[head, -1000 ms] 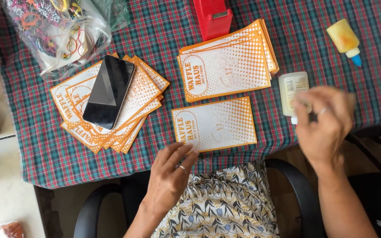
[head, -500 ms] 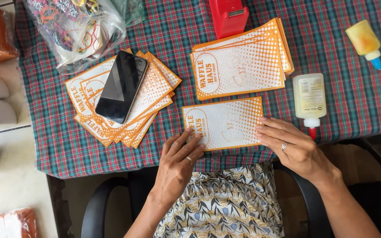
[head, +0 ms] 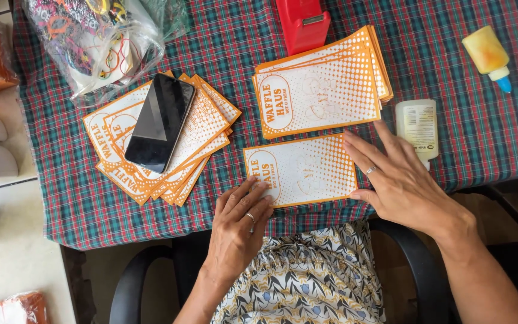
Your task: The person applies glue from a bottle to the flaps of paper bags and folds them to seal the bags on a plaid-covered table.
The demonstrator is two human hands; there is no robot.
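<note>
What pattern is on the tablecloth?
A green, red and blue plaid tablecloth, seen in the head view.

Table under a green-and-red plaid cloth — carrying a single orange-and-white card near the front edge, two card stacks, a red tape dispenser, a white bottle, a yellow glue bottle, a clear plastic bag.

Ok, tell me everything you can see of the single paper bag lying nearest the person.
The single paper bag is a flat white rectangle with an orange border, an orange dot pattern and an oval emblem at its left end. It looks like thin paper, uncreased. It lies flat on the plaid tablecloth near the table's front edge. The left hand touches its lower left corner; the right hand rests on its right edge.
</note>
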